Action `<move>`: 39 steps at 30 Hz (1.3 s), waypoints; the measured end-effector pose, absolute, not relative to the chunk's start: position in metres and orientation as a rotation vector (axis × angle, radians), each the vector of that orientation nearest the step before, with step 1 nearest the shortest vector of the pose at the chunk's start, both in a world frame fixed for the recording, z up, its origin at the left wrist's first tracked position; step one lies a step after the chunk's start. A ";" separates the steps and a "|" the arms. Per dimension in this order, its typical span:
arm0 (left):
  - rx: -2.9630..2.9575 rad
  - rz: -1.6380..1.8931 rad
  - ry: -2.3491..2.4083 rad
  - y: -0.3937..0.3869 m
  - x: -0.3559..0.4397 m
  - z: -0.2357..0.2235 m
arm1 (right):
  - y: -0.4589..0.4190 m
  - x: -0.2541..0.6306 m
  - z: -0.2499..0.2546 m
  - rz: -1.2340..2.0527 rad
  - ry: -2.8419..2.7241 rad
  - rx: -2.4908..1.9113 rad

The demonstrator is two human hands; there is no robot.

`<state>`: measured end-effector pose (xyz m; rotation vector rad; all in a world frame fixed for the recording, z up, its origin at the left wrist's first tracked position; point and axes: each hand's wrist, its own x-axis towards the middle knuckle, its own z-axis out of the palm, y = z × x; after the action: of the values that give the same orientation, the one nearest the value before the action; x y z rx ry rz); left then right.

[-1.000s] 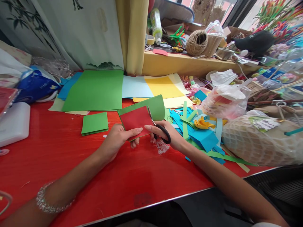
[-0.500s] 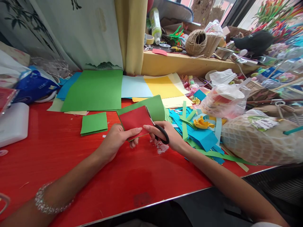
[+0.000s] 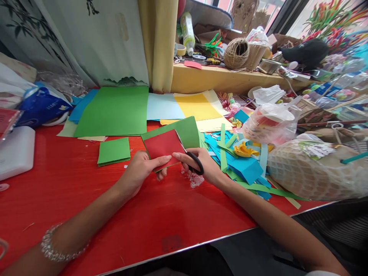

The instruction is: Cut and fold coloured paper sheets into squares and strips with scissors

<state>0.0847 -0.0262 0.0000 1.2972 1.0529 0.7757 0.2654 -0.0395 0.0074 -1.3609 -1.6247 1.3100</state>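
My left hand (image 3: 143,168) is closed on a red paper piece (image 3: 163,147) laid over a larger green paper (image 3: 185,132), its thumb pressing the red one's lower edge. Black-handled scissors (image 3: 198,163) are in my right hand (image 3: 205,165). Their blades lie along the right edge of the red paper, over the green sheet; how far they are parted I cannot tell. Both thumbs nearly meet at the red paper's lower right corner. On the table left of my hands lies a small stack of cut green squares (image 3: 114,151).
Large green (image 3: 115,111), light blue and yellow sheets lie at the back of the red table (image 3: 138,230). Blue and green scraps (image 3: 241,165) are heaped right of my hands, beside a net-wrapped bundle (image 3: 316,168). A windowsill (image 3: 207,78) holds a twine roll (image 3: 236,53).
The view has shifted very slightly. Both hands, the papers and the scissors keep almost the same positions against each other.
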 end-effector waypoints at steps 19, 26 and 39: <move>1.348 0.743 1.066 -0.029 0.088 0.001 | -0.040 0.266 0.000 1.271 -1.602 -1.334; 1.388 0.710 1.074 -0.027 0.086 -0.002 | -0.038 0.266 0.006 1.381 -1.562 -1.382; 1.383 0.658 1.093 -0.027 0.086 -0.005 | -0.036 0.265 -0.001 1.365 -1.551 -1.362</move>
<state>0.0863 -0.0266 -0.0048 1.3829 1.0933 0.6579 0.2650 -0.0362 -0.0007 -1.3623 -1.5508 1.3654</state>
